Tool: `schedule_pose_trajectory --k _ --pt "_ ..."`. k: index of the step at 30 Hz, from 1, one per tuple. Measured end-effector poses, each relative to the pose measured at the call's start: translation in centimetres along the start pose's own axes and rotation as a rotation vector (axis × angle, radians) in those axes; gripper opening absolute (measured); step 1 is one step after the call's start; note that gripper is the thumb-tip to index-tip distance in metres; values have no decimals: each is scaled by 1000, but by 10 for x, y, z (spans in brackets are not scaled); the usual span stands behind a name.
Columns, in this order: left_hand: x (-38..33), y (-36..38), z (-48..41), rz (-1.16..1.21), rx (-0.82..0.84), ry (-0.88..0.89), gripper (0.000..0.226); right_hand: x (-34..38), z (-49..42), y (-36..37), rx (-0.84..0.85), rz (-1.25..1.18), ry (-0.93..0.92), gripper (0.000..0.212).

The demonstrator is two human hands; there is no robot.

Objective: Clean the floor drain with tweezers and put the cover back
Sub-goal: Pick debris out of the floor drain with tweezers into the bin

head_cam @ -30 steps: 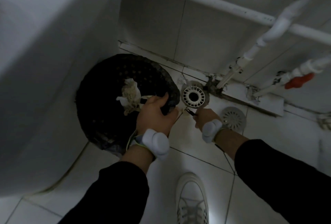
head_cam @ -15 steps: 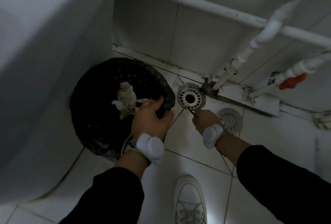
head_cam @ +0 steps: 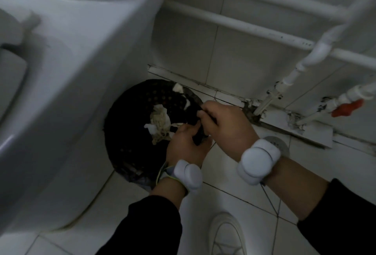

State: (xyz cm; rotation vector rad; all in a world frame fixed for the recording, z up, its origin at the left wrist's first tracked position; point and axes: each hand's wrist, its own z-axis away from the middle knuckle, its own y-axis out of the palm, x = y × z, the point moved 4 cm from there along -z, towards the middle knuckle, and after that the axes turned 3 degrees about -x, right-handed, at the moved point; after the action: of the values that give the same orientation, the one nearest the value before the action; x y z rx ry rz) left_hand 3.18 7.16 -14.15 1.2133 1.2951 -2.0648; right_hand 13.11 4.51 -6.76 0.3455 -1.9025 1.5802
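My left hand (head_cam: 186,144) grips the near rim of the black perforated bin (head_cam: 130,132), fingers curled closed over its edge. My right hand (head_cam: 225,126) is just beside it above the same rim, closed around something thin and dark; whether that is the tweezers I cannot tell. Crumpled tissue (head_cam: 159,124) lies inside the bin. The round drain cover (head_cam: 281,142) lies flat on the floor tiles (head_cam: 234,197), partly hidden behind my right wrist.

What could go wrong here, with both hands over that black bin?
The right hand hides the open drain, so debris dropped short of the bin could land back on the floor unseen. The cover lies loose beside the right wrist and might get knocked. The left hand touches the dirty bin rim.
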Motion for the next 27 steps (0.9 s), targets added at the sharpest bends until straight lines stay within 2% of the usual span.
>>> schedule_pose_trajectory --k 3,6,10,12,14,17,20,27 --pt "-5 -4 0 -31 -9 16 14 14 -6 11 133 71 8 29" --pt "-5 -5 0 -5 -15 23 16 11 -12 14 192 56 67 31" --pt "2 -1 -2 26 -8 3 39 -10 -17 -2 -5 -123 154 24" --pt "5 1 -3 34 -13 -21 49 -42 -22 -9 -119 -151 286 23" --pt "7 1 -3 23 -37 -21 51 -80 -25 -7 -147 -110 462 24" --pt "9 3 -3 9 -58 -17 51 -134 -20 11 28 58 662 26" --pt "9 3 -3 1 -79 0 50 -163 -11 35 214 155 723 30" --pt "6 1 -3 -8 -93 25 49 -188 -25 62 240 178 768 33"
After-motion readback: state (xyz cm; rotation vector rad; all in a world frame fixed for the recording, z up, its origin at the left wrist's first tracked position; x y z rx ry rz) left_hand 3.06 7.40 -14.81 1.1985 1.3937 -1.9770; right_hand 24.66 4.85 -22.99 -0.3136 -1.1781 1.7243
